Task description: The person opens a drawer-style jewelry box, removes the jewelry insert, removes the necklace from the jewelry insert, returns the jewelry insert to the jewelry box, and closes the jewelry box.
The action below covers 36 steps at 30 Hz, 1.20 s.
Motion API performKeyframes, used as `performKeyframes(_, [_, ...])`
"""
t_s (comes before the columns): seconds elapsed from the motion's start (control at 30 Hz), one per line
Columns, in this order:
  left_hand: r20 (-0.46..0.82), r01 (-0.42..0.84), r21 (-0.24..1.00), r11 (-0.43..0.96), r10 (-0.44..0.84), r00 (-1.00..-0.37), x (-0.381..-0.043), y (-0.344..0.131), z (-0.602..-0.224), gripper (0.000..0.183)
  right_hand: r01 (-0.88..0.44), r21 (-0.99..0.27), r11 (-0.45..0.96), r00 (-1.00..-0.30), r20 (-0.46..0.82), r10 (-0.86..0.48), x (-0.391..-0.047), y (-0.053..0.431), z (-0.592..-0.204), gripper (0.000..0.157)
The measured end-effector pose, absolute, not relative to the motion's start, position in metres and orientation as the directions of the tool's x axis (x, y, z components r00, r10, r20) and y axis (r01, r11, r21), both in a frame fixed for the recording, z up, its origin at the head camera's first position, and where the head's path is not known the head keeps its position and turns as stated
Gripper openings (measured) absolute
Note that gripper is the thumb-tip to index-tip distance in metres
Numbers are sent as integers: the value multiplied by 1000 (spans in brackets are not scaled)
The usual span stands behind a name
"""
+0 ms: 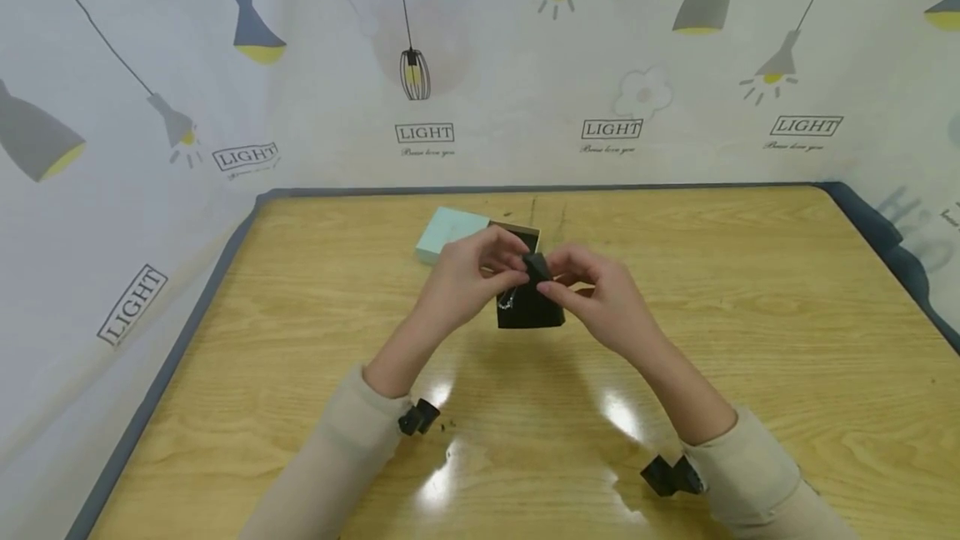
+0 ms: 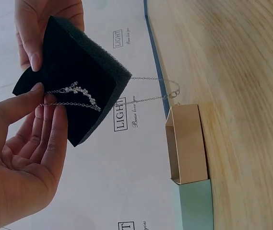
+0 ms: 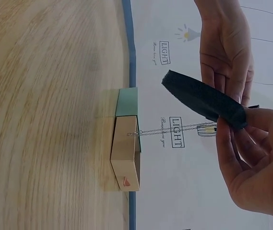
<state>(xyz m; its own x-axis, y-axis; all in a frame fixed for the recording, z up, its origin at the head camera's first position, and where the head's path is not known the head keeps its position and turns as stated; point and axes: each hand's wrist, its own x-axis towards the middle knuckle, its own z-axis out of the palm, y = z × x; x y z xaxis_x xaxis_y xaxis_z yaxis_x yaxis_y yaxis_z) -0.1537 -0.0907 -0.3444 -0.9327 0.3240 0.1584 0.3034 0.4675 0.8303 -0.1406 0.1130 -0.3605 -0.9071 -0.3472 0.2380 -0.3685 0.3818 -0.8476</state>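
Observation:
A black foam jewelry pad [image 1: 534,311] is held up over the table between both hands. My left hand [image 1: 468,277] pinches its folded edge between thumb and fingers; my right hand [image 1: 600,294] pinches the same edge from the other side. Across the pad's face lies a silver necklace [image 2: 84,92] with a sparkling curved pendant. Its chain passes close to the left fingertips in the left wrist view, where I cannot tell whether they grip it. Behind the pad, a chain loop [image 3: 170,130] hangs free.
On the table [image 1: 300,340], beyond the hands, a mint-green box sleeve [image 1: 450,232] lies with its tan drawer [image 2: 192,143] pulled partly out. A small pink tab [image 3: 126,181] shows on the drawer's end. A printed curtain [image 1: 510,157] rises behind the table's far edge.

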Motion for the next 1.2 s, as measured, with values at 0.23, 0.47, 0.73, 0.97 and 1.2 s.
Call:
performKeyframes(0.23, [158,309,831,464,336,-929,-154,-91,-345,22,-375,-847,376,-905,246,-348,-141,114,-362,14])
performKeyframes(0.47, [147,306,836,455,351,-925,-156,-93,-346,20,-355,-858,372,-911,227,-345,-141,115,-363,15])
performKeyframes(0.73, [95,234,903,361,363,-927,-157,-97,-345,22,-339,-863,375,-914,207,-350,-139,117,-361,15])
performKeyframes(0.97, [55,166,947,276,368,-928,-157,-97,-343,23,-342,-859,380,-914,210,-348,-140,118,-363,14])
performKeyframes(1.2, [28,134,957,258,378,-925,-155,-99,-341,24,-343,-861,376,-913,210,-351,-138,118,-365,14])
